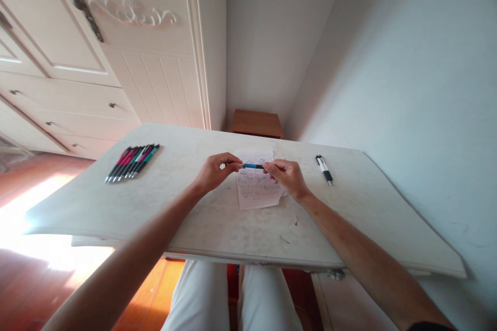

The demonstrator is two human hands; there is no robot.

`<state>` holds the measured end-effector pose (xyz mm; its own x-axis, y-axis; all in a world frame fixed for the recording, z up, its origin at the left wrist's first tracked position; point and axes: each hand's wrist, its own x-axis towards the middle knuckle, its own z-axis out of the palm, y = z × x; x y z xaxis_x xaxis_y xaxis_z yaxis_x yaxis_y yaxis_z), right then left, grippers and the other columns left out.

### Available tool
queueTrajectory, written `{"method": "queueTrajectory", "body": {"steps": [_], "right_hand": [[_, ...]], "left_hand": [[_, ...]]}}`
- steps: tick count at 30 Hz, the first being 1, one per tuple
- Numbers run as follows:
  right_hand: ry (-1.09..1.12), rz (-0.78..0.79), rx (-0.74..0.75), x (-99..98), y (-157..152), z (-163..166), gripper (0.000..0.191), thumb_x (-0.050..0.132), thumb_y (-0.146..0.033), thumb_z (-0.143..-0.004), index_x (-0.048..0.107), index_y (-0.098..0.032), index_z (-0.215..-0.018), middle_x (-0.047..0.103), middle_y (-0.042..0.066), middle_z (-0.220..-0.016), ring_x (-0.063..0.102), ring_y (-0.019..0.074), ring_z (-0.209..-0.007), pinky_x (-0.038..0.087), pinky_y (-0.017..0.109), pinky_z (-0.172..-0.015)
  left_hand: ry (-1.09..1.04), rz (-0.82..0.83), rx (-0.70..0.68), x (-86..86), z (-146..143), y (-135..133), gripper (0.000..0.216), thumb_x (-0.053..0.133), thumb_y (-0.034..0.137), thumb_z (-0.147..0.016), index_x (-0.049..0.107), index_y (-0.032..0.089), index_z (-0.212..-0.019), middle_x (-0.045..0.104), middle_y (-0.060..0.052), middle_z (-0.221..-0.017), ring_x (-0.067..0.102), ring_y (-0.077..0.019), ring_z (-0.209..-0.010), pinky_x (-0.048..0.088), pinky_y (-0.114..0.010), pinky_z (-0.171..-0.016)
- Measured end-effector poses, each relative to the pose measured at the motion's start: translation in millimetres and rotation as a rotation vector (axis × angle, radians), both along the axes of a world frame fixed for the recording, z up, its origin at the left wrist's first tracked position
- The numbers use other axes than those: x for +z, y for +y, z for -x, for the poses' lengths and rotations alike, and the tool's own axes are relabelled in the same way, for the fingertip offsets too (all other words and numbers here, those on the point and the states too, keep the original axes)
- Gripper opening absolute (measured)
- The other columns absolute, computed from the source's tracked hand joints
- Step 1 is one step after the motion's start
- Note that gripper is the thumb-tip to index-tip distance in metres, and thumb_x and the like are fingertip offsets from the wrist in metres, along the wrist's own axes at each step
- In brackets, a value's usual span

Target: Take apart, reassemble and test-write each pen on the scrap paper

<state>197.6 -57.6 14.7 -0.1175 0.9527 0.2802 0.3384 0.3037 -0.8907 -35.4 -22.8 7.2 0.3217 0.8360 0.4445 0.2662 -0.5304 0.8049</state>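
Note:
A blue and black pen (252,166) is held level between my two hands, above a scribbled sheet of paper (256,196). My left hand (218,169) pinches one end with thumb and fingertips. At the other end, the fingers of my right hand (288,175) are closed on the black part. Both tips of the pen are partly hidden by my fingers. On the left of the table lies a row of several pens (134,163) in pink, green, white and purple with black grips. To the right rests a white and black pen (324,169), apart from my hand.
The white table (194,232) reaches from the cabinet (163,72) on the left to the wall (419,88) on the right. Behind its far edge stands a brown wooden box-like piece (258,122). Small dark scraps (284,239) lie near the front edge.

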Motion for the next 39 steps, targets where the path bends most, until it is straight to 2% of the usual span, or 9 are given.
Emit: {"method": "queueTrajectory", "body": {"steps": [6,13,18,23,29,33,36,39], "right_hand": [[0.108,0.122,0.012,-0.7,-1.2,5.3,0.045,0.065,-0.056,-0.08,0.069,-0.015,-0.063,0.057,0.0,-0.051,0.047,0.0079,-0.043,0.037,0.021,-0.043],[0.295,0.233,0.041,-7.1,1.8,8.2,0.043,0.07,-0.054,-0.076,0.069,-0.014,-0.061,0.055,0.0,-0.05,0.043,0.0063,-0.042,0.034,0.021,-0.041],[0.399,0.346,0.045,-7.7,1.5,10.7,0.044,0.073,-0.055,-0.071,0.067,-0.014,-0.059,0.054,0.0,-0.048,0.043,0.0067,-0.041,0.031,0.022,-0.04],[0.36,0.38,0.051,-6.8,2.9,10.5,0.044,0.073,-0.058,-0.07,0.069,-0.014,-0.063,0.055,0.0,-0.051,0.043,0.007,-0.043,0.033,0.022,-0.043],[0.237,0.222,0.024,-2.9,5.6,6.3,0.039,0.074,-0.054,-0.071,0.071,-0.015,-0.068,0.057,0.0,-0.055,0.047,0.0091,-0.047,0.036,0.024,-0.048],[0.113,0.121,0.025,0.7,5.3,3.5,0.038,0.07,-0.054,-0.075,0.069,-0.017,-0.068,0.059,0.001,-0.057,0.052,0.0119,-0.052,0.041,0.025,-0.051],[0.07,0.07,0.03,1.0,6.4,-0.1,0.036,0.069,-0.053,-0.077,0.071,-0.017,-0.079,0.065,0.002,-0.068,0.058,0.0142,-0.061,0.046,0.026,-0.058],[0.035,0.02,-0.023,1.3,8.2,-5.4,0.039,0.068,-0.052,-0.078,0.071,-0.016,-0.094,0.071,0.007,-0.09,0.063,0.0179,-0.076,0.05,0.029,-0.069]], "left_hand": [[-0.005,-0.171,0.083,-3.2,-0.2,-2.7,0.017,0.069,0.036,-0.083,0.072,0.019,-0.083,0.071,-0.003,-0.077,0.064,-0.0165,-0.072,0.051,-0.028,-0.069],[0.045,-0.534,0.064,2.4,0.0,-7.3,0.01,0.06,0.021,-0.091,0.067,0.018,-0.085,0.068,-0.004,-0.078,0.06,-0.0168,-0.079,0.05,-0.03,-0.072],[0.089,-0.663,0.071,5.1,1.0,-8.8,0.007,0.058,0.019,-0.091,0.065,0.019,-0.089,0.068,-0.004,-0.079,0.059,-0.017,-0.08,0.05,-0.033,-0.075],[0.184,-0.65,0.105,4.6,1.3,-7.3,0.007,0.057,0.021,-0.092,0.062,0.019,-0.088,0.067,-0.005,-0.082,0.057,-0.0179,-0.082,0.047,-0.034,-0.077],[0.188,-0.556,0.121,-0.4,0.2,-3.4,0.009,0.06,0.019,-0.089,0.057,0.019,-0.081,0.064,-0.004,-0.084,0.056,-0.0191,-0.084,0.046,-0.035,-0.08],[0.198,-0.534,0.131,-1.5,-0.2,-2.5,0.007,0.062,0.019,-0.088,0.056,0.019,-0.082,0.064,-0.004,-0.084,0.055,-0.0195,-0.083,0.046,-0.035,-0.079],[0.179,-0.55,0.138,-0.9,0.4,-2.0,0.007,0.061,0.019,-0.088,0.056,0.019,-0.083,0.063,-0.004,-0.083,0.055,-0.0196,-0.082,0.046,-0.035,-0.078],[0.166,-0.553,0.138,-0.9,1.6,-1.6,0.007,0.061,0.019,-0.088,0.056,0.019,-0.083,0.063,-0.004,-0.083,0.055,-0.0195,-0.082,0.046,-0.035,-0.077]]}}
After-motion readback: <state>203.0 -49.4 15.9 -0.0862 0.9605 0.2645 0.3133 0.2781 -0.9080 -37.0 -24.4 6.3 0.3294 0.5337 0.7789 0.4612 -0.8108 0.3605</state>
